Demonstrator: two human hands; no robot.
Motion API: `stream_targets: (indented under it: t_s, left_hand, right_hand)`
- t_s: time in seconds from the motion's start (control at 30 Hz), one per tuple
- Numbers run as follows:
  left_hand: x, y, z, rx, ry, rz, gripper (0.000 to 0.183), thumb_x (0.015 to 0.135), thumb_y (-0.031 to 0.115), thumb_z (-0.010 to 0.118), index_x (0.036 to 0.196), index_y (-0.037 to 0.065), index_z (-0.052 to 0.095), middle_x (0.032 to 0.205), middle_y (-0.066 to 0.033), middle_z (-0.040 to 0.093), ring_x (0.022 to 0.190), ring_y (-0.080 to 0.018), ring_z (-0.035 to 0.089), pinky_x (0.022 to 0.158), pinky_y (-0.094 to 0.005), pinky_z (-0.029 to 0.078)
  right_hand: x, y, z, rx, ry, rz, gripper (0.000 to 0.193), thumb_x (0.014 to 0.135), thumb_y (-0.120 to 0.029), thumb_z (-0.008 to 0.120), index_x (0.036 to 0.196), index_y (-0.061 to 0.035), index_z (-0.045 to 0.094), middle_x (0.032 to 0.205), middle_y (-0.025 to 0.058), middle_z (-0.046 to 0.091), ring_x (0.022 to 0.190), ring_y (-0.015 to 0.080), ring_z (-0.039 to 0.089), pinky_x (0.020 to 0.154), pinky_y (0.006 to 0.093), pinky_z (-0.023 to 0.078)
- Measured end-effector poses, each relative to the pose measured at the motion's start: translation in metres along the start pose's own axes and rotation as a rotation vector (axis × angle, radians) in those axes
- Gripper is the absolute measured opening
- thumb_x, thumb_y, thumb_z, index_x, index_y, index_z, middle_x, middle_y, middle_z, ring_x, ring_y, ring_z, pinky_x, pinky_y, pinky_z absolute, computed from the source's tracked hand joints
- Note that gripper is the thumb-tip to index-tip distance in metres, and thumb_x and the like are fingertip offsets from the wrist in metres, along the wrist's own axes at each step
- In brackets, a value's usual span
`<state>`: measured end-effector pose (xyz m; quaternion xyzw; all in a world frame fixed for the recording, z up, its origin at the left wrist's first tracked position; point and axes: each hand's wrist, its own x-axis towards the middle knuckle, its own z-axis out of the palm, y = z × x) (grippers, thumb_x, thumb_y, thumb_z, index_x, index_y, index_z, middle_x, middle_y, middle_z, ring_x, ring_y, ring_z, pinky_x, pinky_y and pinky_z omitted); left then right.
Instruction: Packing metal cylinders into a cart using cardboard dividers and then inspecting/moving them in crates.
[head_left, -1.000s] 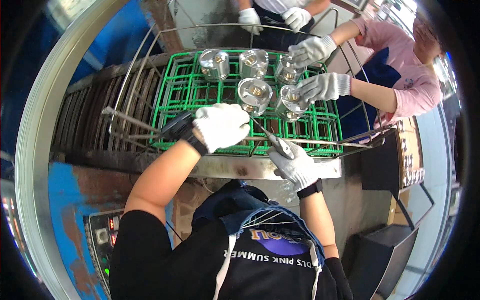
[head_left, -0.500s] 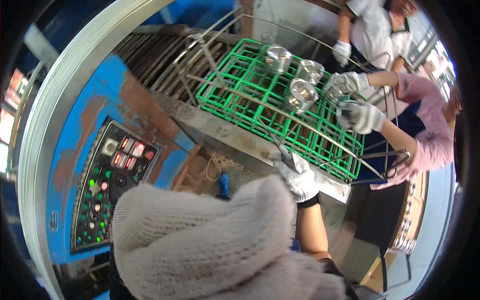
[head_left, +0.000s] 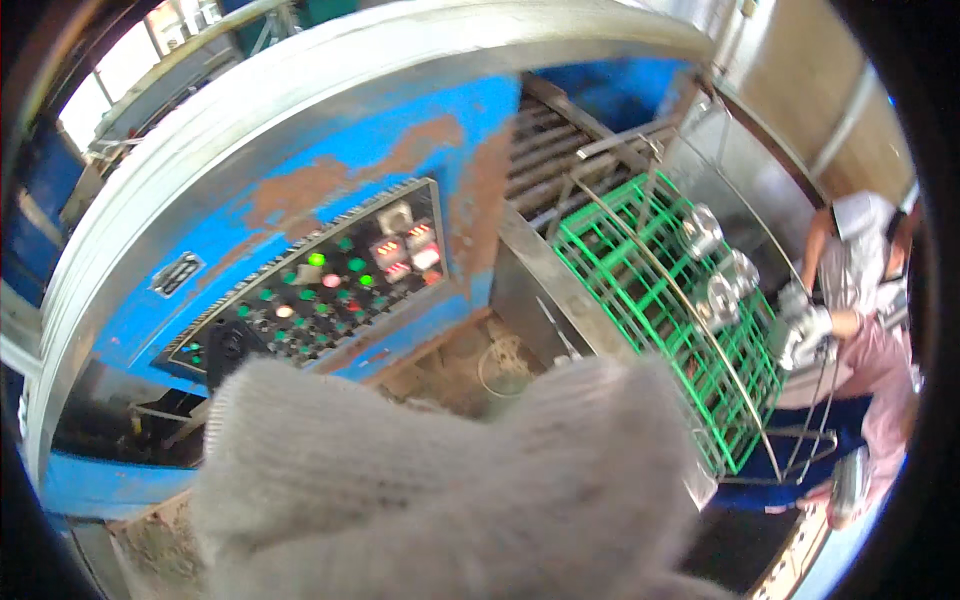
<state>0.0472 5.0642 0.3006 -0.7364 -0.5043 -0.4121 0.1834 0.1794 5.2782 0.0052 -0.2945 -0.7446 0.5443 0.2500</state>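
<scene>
A large, blurred knit glove (head_left: 430, 490), apparently on my left hand, fills the lower middle close to me; its fingers cannot be made out. My right hand is hidden behind it. A thin metal rod (head_left: 556, 326) sticks up just past the glove's upper edge, its lower end covered. Beyond it, at the right, a green wire rack (head_left: 640, 290) sits within a metal frame. Shiny piston-like metal cylinders (head_left: 701, 232) stand in the rack. A co-worker's gloved hand (head_left: 806, 335) is at the rack's far right side.
At the left is a blue, rust-worn machine (head_left: 290, 165) with a lit button panel (head_left: 330, 280). A pale curved rail (head_left: 300, 65) arches above it. Rollers (head_left: 550, 150) lie behind the rack. At the right, a co-worker's pink sleeve (head_left: 880, 380) is near another metal cylinder (head_left: 851, 485).
My view has swung left, so the panel and rack sit farther right. The near glove covers more of the picture. My right hand, seen earlier with the rod, is now hidden.
</scene>
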Motion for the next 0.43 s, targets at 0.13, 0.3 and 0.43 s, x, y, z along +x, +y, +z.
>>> stream_targets:
  t_s: [0.13, 0.3, 0.43]
  left_hand:
    - [-0.070, -0.058, -0.046, 0.270, 0.064, -0.004, 0.031, 0.053, 0.009, 0.075, 0.084, 0.014, 0.073, 0.089, -0.0088, 0.062, 0.081, -0.0331, 0.068, 0.069, -0.0472, 0.056]
    - [-0.210, -0.100, -0.082, 0.523, -0.167, -0.450, 0.039, 0.075, 0.013, 0.073, 0.115, 0.011, 0.071, 0.094, -0.0070, 0.069, 0.077, -0.0244, 0.069, 0.057, -0.0370, 0.057]
    - [-0.377, -0.098, -0.088, 0.561, -0.255, -0.650, 0.045, 0.080, 0.017, 0.063, 0.123, 0.005, 0.063, 0.104, -0.0138, 0.068, 0.089, -0.0313, 0.068, 0.076, -0.0403, 0.058]
  right_hand:
    - [0.024, -0.049, 0.053, -0.152, -0.005, -0.073, 0.033, 0.086, -0.009, 0.079, 0.118, -0.0048, 0.070, 0.109, 0.0030, 0.074, 0.094, 0.0094, 0.068, 0.084, 0.0244, 0.054]
    - [0.070, -0.140, 0.080, -0.698, 0.230, -0.464, 0.033, 0.088, -0.021, 0.077, 0.119, -0.0118, 0.071, 0.107, 0.0003, 0.070, 0.085, 0.0138, 0.062, 0.079, 0.0293, 0.051]
    - [0.120, -0.235, 0.133, -0.696, 0.226, -0.766, 0.041, 0.099, -0.019, 0.059, 0.137, -0.0059, 0.058, 0.122, 0.0123, 0.067, 0.100, 0.0285, 0.067, 0.092, 0.0365, 0.055]
